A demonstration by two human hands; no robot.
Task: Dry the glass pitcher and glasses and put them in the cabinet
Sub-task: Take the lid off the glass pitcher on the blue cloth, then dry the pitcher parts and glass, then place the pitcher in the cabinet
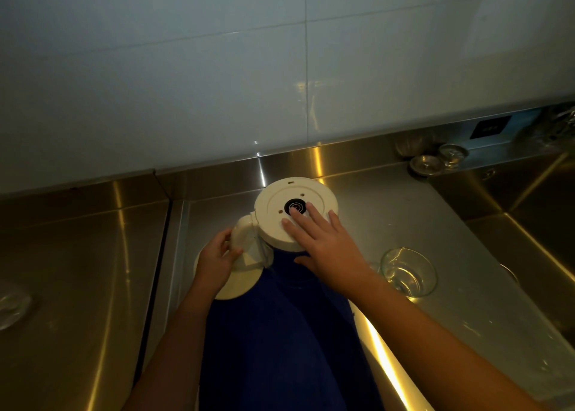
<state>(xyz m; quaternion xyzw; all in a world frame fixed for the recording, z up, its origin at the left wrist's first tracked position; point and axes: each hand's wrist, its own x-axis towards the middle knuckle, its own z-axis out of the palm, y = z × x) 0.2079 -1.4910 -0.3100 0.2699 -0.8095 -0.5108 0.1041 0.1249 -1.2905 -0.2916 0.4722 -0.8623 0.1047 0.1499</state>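
A person's left hand [217, 259] closes its grip on the handle of an upturned pitcher [295, 213], while the right hand [323, 242] lies open, flat on its cream base, above a blue cloth [280, 333]; an empty glass [408, 272] stands near on the steel desk [451, 255].

The pitcher [295, 214] stands upside down on the steel counter [460, 273], cream base facing up with a black round fitting at its centre, and the right hand [323, 239] lies flat across that base, fingers spread. The left hand [217, 261] wraps around the cream handle [245, 239] on the pitcher's left side, while a dark blue cloth [280, 333] hangs down beneath the pitcher toward the camera. Just right of the right forearm an empty clear glass [407, 272] sits upright on the counter, and a round cream lid [236, 286] peeks out below the left hand.
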